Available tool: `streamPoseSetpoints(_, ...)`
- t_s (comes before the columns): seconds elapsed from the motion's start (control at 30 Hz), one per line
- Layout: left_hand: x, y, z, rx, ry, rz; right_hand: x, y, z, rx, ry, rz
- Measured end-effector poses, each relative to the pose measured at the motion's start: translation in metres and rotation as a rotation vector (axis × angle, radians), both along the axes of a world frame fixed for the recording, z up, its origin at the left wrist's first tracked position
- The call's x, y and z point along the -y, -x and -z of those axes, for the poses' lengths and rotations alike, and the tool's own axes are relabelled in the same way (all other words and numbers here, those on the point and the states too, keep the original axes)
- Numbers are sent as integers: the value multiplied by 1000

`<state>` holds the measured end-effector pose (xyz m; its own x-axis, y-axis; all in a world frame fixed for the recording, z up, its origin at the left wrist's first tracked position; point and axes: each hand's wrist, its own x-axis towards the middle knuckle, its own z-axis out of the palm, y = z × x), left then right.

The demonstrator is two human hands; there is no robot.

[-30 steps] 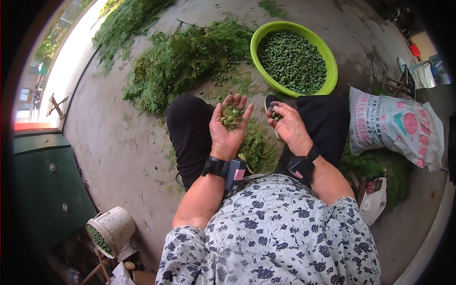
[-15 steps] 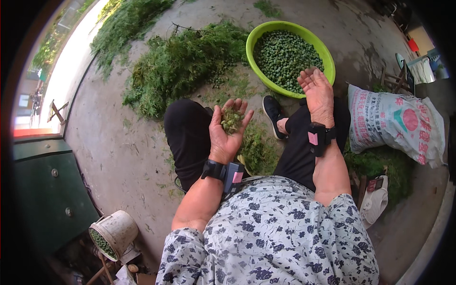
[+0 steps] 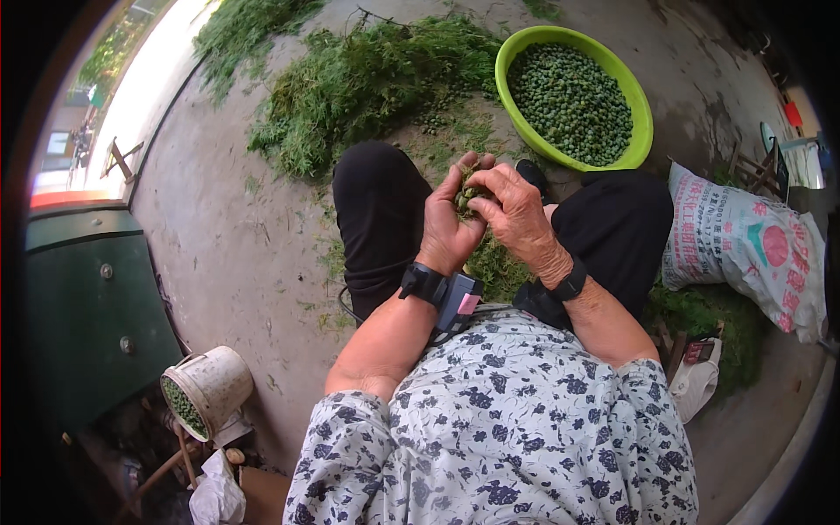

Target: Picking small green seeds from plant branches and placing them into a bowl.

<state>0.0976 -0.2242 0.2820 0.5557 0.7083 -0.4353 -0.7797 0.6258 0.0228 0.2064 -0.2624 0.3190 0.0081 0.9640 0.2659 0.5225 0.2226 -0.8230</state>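
My left hand (image 3: 447,232) is cupped palm up above the gap between my knees, closed round a clump of small green cones (image 3: 465,196) mixed with leafy bits. Over the same clump, my right hand (image 3: 519,217) bends in from the right, its thumb and fingers pinched together at the cones. What exactly the right fingertips grip is partly hidden. Beyond my right knee stands a lime-green basin (image 3: 645,118), holding a heap of similar round green cones (image 3: 569,103).
Feathery green branches (image 3: 367,92) lie piled on the concrete floor ahead. Printed white sack (image 3: 744,245) leans at the right. At lower left, a white bucket (image 3: 220,385) with green cones lies tipped near a dark green panel (image 3: 96,315). Leafy scraps (image 3: 497,273) lie between my legs.
My right hand has moved from beside the basin to the left hand and closed at the clump. The left hand has curled up round the clump. The view has shifted slightly.
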Motion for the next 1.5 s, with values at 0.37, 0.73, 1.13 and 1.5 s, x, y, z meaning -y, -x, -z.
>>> streamPoseSetpoints(0.37,0,6,4,36,-74,6,-10,-25,11,-1112,455,147)
streamPoseSetpoints(0.73,0,4,3,62,-9,-1,-9,-38,5,-1243,543,16)
streamPoseSetpoints(1.13,2,5,6,5,0,65,-4,-9,7,-51,107,84)
streamPoseSetpoints(1.5,-1,4,5,40,-1,17,-2,-30,3,-991,440,68)
